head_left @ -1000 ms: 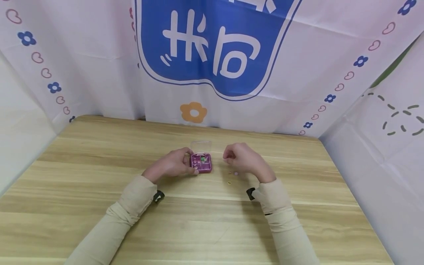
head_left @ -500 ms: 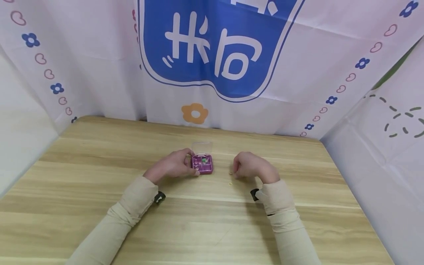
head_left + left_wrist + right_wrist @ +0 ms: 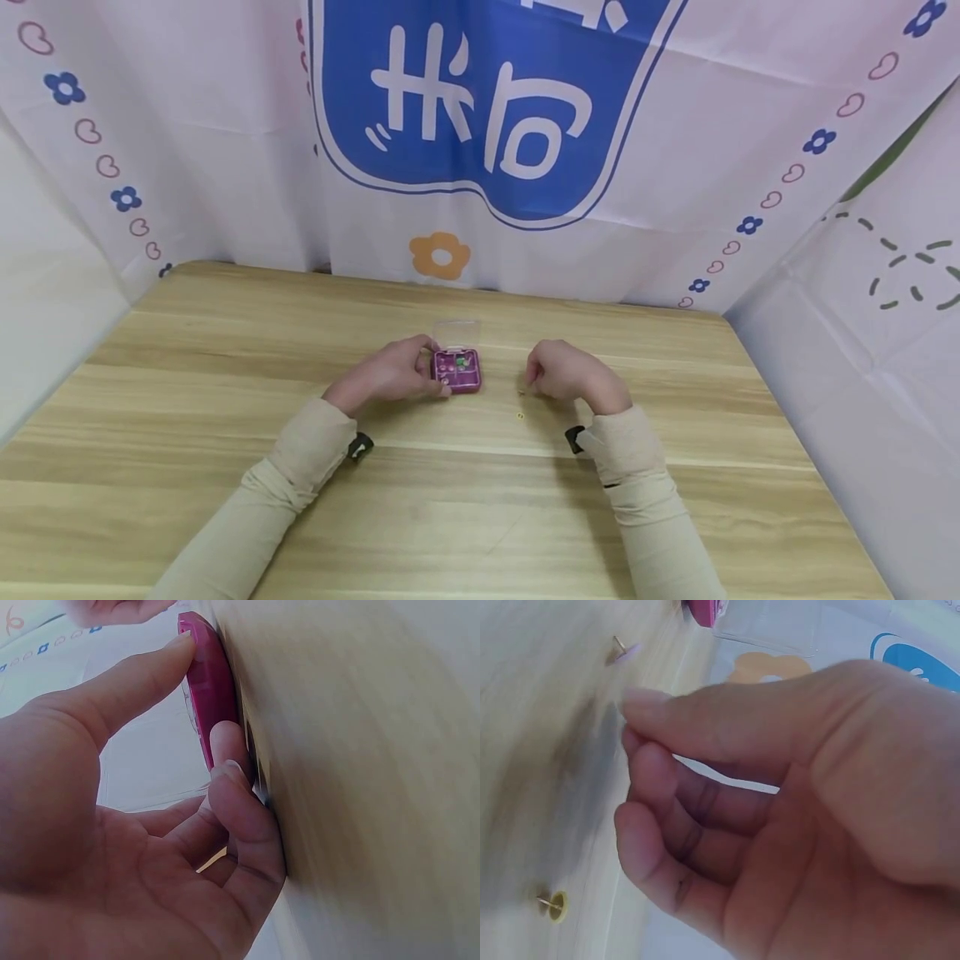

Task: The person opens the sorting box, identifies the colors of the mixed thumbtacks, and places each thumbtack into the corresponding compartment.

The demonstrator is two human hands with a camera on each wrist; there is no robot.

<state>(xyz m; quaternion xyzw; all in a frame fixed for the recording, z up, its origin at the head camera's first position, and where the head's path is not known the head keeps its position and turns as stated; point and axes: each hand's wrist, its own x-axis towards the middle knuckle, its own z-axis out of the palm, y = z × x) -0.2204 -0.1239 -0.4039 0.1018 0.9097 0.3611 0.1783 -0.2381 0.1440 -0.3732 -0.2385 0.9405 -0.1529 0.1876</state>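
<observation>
Right of centre, the right hand [image 3: 576, 377] has dropped within reach of the yellow pin [image 3: 559, 906], fingertips narrow, hold unclear; the left hand [image 3: 390, 373] grips the purple box [image 3: 467, 387].

Both forearms [image 3: 258, 500] are extended, the left hand [image 3: 392, 371] held with thumb apart from bent fingers, the right hand [image 3: 567, 372] curled, its fingertips seemingly brought together.

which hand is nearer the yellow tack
Right. The right hand is just beyond the yellow tack, to its right; the left hand is farther off, to its left, gripping the box.
</observation>
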